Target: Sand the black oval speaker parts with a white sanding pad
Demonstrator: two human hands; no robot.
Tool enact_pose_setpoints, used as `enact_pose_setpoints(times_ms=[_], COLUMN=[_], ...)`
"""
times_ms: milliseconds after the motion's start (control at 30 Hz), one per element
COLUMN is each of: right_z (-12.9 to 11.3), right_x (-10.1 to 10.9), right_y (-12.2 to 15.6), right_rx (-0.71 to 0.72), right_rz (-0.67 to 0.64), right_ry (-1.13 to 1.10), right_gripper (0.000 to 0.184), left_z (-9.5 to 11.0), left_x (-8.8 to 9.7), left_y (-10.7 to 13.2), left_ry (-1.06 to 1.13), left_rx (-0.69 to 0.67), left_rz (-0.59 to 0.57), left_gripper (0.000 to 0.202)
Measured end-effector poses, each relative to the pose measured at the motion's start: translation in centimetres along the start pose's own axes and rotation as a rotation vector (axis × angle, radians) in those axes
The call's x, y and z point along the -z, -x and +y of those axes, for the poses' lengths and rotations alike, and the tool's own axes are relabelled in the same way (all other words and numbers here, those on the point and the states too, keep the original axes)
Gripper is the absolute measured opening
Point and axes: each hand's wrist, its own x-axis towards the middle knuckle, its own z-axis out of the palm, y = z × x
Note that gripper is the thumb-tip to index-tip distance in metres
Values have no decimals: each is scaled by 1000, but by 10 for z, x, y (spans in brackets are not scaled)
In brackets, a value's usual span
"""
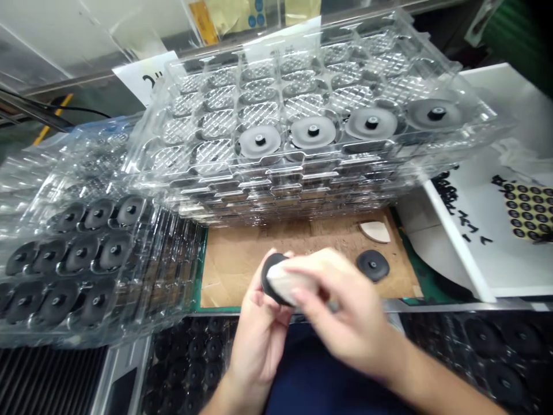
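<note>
My left hand (261,323) grips a round black disc (270,268) by its edge, tilted up over the cardboard. My right hand (345,305) pinches a whitish pad (287,281) against the disc's face; it is blurred, and whether it is cloth or paper I cannot tell. To the right, another black disc (372,266) with a small raised hub lies on the cardboard (233,259). Behind it sits a flat off-white piece (375,231) with a curved edge.
Ahead stands a stack of clear plastic trays (302,167), with several discs in the top tray's front row. Another tray stack (78,253) at left holds black discs. On the right, a white bin (460,242) contains a sheet of round stickers (529,210) and black scraps.
</note>
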Motion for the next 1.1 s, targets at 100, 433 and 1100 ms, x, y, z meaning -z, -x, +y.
enact_pose_setpoints(times_ms=[100,433,1100], right_z=[-14,-8,43], right_x=[-1,1,18], right_y=[-10,-5,43], right_rx=[54,5,-523], right_rz=[-227,-274,-24], right_ry=[25,53,-44], right_gripper=[22,22,21], left_z=[-1,5,-1], left_x=[3,-5,-8], left_y=[1,-3,-3], left_ry=[-24,-48,-23], left_rx=[25,107,158], left_rz=[33,45,-50], left_gripper=[39,40,55])
